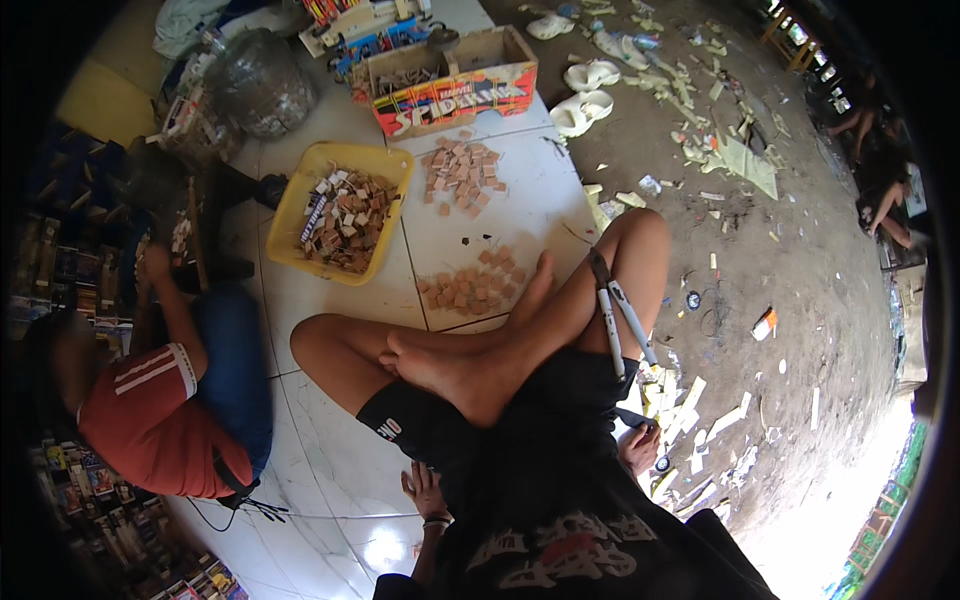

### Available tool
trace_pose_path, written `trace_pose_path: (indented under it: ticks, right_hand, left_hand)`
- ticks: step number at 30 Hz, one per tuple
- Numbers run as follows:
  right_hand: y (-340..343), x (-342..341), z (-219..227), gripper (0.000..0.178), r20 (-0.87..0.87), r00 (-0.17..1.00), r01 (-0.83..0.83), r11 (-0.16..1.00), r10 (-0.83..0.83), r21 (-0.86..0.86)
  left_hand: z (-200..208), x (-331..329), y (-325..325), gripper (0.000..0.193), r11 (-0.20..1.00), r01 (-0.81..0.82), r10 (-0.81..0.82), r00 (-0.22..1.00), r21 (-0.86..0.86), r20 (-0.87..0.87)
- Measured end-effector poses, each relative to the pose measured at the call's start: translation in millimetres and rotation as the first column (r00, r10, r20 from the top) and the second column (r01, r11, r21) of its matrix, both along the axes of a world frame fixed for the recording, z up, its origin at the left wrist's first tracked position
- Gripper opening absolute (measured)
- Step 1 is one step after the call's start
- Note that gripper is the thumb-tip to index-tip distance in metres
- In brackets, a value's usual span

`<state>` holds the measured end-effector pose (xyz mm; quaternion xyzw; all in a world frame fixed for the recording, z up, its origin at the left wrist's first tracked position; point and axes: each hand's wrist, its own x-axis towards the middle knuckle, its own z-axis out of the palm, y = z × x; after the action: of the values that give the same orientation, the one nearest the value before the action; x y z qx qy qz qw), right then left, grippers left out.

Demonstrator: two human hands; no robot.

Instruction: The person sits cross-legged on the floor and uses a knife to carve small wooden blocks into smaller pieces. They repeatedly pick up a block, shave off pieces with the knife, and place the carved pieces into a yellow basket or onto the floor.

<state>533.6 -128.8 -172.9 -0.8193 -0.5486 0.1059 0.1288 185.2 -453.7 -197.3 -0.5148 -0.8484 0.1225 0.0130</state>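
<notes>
The pliers (606, 310) with pale handles lay across the person's bent right leg, tips pointing away from the body, and no hand was on them. The left hand (426, 492) was down on the white tiled floor (345, 450), with its fingers spread and nothing in them. The right hand (638, 450) was low beside the right thigh, close to a dark thing (635, 420); I could not tell if its fingers gripped it. The crossed legs (450, 375) were in the way, between both hands and two heaps of little wood squares. The near heap (475, 285) sat just past the feet, and the far heap (464, 175) was nearer the floor's right edge. Left of them was a yellow tub (400, 195), full of more small pieces. Past the far heap stood an open box (455, 105) with a red printed side, and a big see-through jug (262, 85) stood to its left. A co-worker in a red shirt (150, 430) bent over at the left. Beyond the floor's right edge, white clogs (582, 113) and pale scraps (748, 168) lay on brown ground (640, 165).
</notes>
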Motion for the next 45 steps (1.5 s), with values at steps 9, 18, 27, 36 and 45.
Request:
trace_pose_path:
  ticks: [9,18,27,36,45]
  right_hand:
    - [9.6,45.5,-2.4,0.051,-0.176,0.961,-0.213,0.977,0.214,0.027]
    - [228.4,-98.2,162.3,0.061,-0.294,0.832,-0.411,0.878,0.471,0.245]
    - [199.9,-215.3,195.3,0.098,0.022,0.74,-0.664,0.734,0.673,-0.144]
    - [238.2,-201.2,213.2,0.072,-0.389,0.809,-0.563,0.771,0.44,-0.298]
    - [180.8,-232.4,239.7,0.057,-0.771,0.492,-0.835,0.469,0.405,-0.286]
  left_hand:
    - [120.9,-43.1,88.4,0.023,0.827,-0.56,0.455,0.718,0.051,0.527]
    - [182.5,-186.8,344.7,0.03,0.807,-0.446,0.08,0.732,0.387,0.677]
    - [134.8,-209.0,407.7,0.032,0.933,-0.344,0.166,0.672,0.105,0.721]
    - [132.5,-209.4,393.9,0.027,0.84,-0.451,0.05,0.616,0.301,0.786]
    - [190.9,-185.6,392.3,0.025,0.564,-0.674,-0.366,0.313,0.476,0.876]
